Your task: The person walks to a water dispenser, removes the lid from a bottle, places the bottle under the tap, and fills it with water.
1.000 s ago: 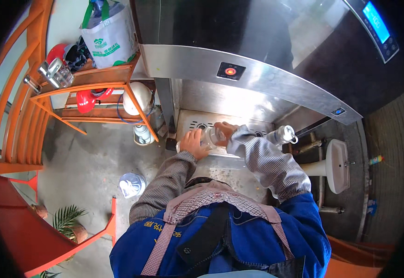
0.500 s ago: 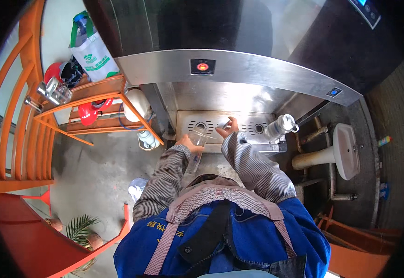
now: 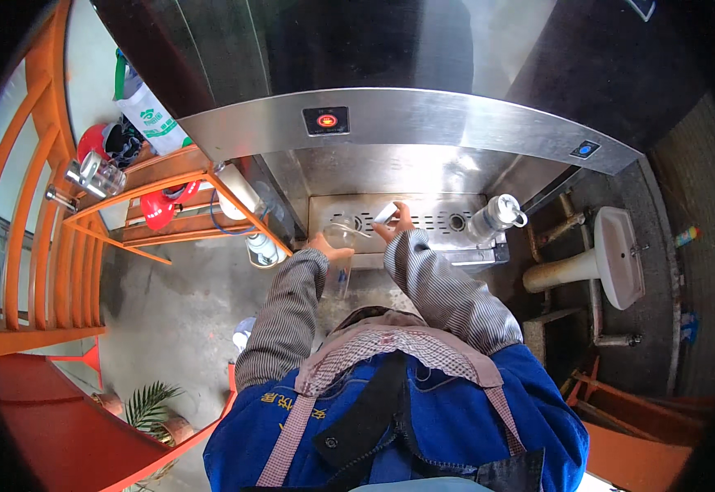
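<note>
My left hand [image 3: 321, 247] is closed around a clear bottle [image 3: 337, 277], held over the front edge of the slotted metal drip tray [image 3: 324, 205]. The bottle's mouth faces the dispenser and seems to be uncapped, with a thin loop beside it. Just to the right, my right hand [image 3: 404, 219] pinches a small whitish lid [image 3: 386, 213] above the tray, apart from the bottle. A second clear bottle [image 3: 488, 220] with a white cap and carrying ring stands at the tray's right end, touched by neither hand.
The steel dispenser [image 3: 456, 123] carries a red-lit button [image 3: 326, 121] and a blue-lit button [image 3: 584, 149]. At left, an orange rack [image 3: 140, 238] holds a cup, red helmets and a bag. A white pedestal sink [image 3: 615, 258] is at right; a potted plant [image 3: 148, 406] sits lower left.
My right hand has tilted the lid so its pale face shows more. The bottle in my left hand has shifted slightly left and closer to me. The whole view has turned a little.
</note>
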